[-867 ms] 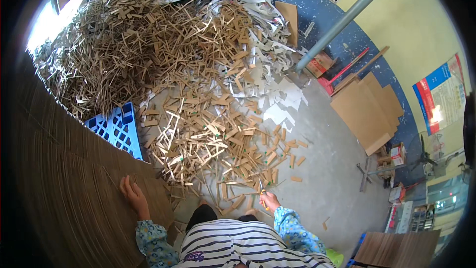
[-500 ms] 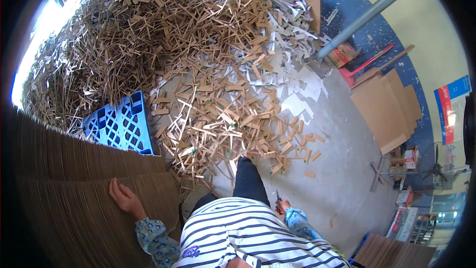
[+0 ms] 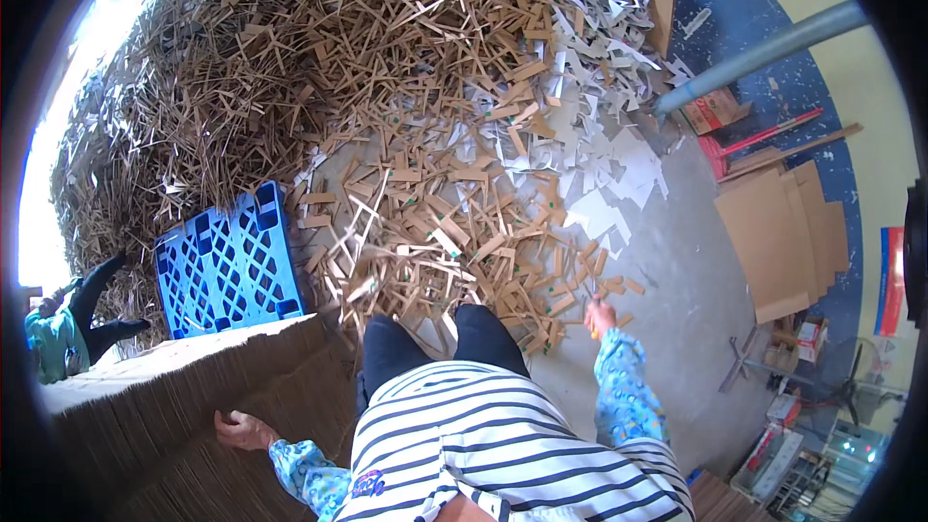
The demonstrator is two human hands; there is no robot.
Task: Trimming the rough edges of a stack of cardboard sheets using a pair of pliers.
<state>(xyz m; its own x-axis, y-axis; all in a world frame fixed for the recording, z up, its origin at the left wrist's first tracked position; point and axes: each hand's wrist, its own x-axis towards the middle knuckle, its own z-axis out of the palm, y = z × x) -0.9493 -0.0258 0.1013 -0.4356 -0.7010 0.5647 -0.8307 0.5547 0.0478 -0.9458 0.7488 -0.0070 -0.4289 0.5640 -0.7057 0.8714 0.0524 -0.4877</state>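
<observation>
My left hand lies against the side of a tall stack of brown cardboard sheets, fingers a little bent and apart, nothing held. Out to the right, my right hand is closed around a knife with an orange handle; its thin blade points away from me, over the floor. Most of the handle is hidden by the fingers. Loose cardboard strips lie in front of my legs and near the blade's tip.
A large heap of cardboard scraps fills the far left, with white paper scraps beside it. A blue plastic pallet leans beyond the stack. Another person is at the far left. Flat cardboard sheets and a grey pole stand right.
My right hand has swung forward and outward with the knife. My left hand has slid lower along the stack and its fingers have bent. The other person has come into view.
</observation>
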